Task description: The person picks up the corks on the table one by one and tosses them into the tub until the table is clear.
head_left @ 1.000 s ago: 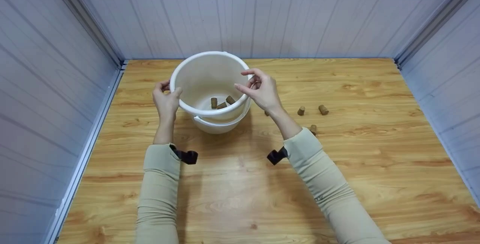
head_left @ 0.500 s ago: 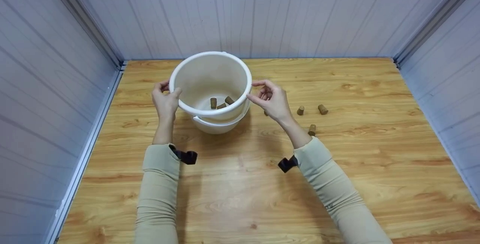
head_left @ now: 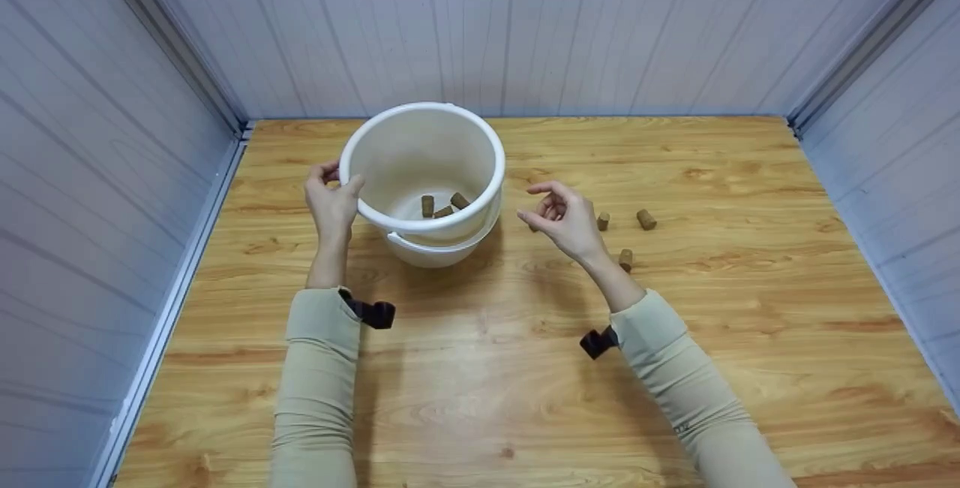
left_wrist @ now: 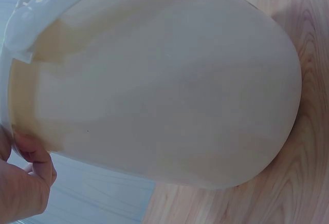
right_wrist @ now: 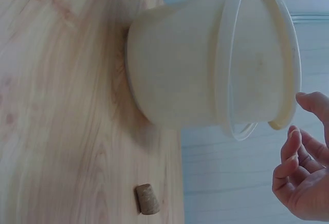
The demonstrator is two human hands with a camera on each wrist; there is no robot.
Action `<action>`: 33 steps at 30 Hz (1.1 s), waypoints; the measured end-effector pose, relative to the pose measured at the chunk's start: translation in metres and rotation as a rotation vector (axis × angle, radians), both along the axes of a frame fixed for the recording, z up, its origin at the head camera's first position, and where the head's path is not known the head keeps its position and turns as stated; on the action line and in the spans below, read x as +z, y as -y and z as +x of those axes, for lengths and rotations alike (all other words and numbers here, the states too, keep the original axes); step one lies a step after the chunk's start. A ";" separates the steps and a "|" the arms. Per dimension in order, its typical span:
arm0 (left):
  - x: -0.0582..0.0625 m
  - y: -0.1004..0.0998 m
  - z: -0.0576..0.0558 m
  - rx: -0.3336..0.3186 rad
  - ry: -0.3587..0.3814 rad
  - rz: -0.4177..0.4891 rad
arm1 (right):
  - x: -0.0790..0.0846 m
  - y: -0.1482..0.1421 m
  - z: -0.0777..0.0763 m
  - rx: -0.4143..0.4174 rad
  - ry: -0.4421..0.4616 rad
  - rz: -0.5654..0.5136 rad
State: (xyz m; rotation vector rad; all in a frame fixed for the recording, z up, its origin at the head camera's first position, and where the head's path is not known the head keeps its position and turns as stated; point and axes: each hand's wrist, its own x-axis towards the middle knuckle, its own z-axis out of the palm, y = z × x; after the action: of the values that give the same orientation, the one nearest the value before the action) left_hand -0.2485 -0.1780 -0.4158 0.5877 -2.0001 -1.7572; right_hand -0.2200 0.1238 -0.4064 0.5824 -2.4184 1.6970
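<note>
A white plastic bucket (head_left: pixel 442 240) stands on the wooden tabletop, its handle hanging down at the front. My left hand (head_left: pixel 331 206) grips the bucket's rim at the left, thumb over the edge and fingers outside. Several tapered brown cork stoppers lie inside, one of them upright-looking cork (head_left: pixel 427 206). To the right of the bucket, my right hand (head_left: pixel 568 224) hovers with thumb and forefinger apart and the other fingers loosely curled, holding nothing. It partly covers a cork (head_left: pixel 533 227) near its thumb. The right wrist view shows one cork (right_wrist: pixel 147 199) on the table beside the bucket.
More corks lie right of my right hand: a near cork (head_left: pixel 625 260), a cork (head_left: pixel 604 221) just by the hand, and a farther cork (head_left: pixel 646 219). Pale panel walls enclose the wooden tabletop (head_left: pixel 465 398) at the back, left and right.
My right hand has moved from over the bucket's right rim outward to the right and toward me, away from the bucket. The left hand and bucket stay in place.
</note>
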 end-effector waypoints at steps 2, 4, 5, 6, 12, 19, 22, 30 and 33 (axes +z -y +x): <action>0.000 0.000 0.000 0.001 0.002 -0.004 | -0.002 -0.003 0.002 -0.005 0.005 0.009; 0.000 0.000 0.000 0.007 0.000 -0.007 | -0.004 -0.007 0.003 -0.009 0.013 0.020; 0.000 0.000 0.000 0.011 -0.001 -0.007 | -0.005 -0.008 0.004 -0.012 0.016 0.027; 0.000 0.000 0.000 0.013 -0.004 -0.006 | -0.006 -0.010 0.004 -0.015 0.019 0.035; 0.000 -0.001 -0.001 0.013 -0.004 -0.004 | -0.012 -0.019 0.005 -0.039 0.040 0.084; 0.001 -0.001 -0.001 0.013 -0.020 0.007 | -0.020 -0.029 0.006 -0.067 0.079 0.115; 0.001 -0.001 -0.001 0.008 -0.018 0.010 | -0.028 -0.035 0.003 -0.073 0.089 0.113; 0.000 0.000 0.000 -0.008 -0.004 0.028 | -0.063 -0.059 -0.010 -0.099 0.124 0.160; -0.001 0.000 0.000 -0.005 -0.009 0.022 | -0.064 -0.064 -0.009 -0.108 0.151 0.187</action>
State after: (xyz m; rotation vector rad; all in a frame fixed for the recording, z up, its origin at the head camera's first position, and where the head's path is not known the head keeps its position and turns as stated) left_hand -0.2486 -0.1775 -0.4164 0.5819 -1.9799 -1.7841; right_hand -0.2290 0.1877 -0.4708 0.3481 -2.6812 1.5349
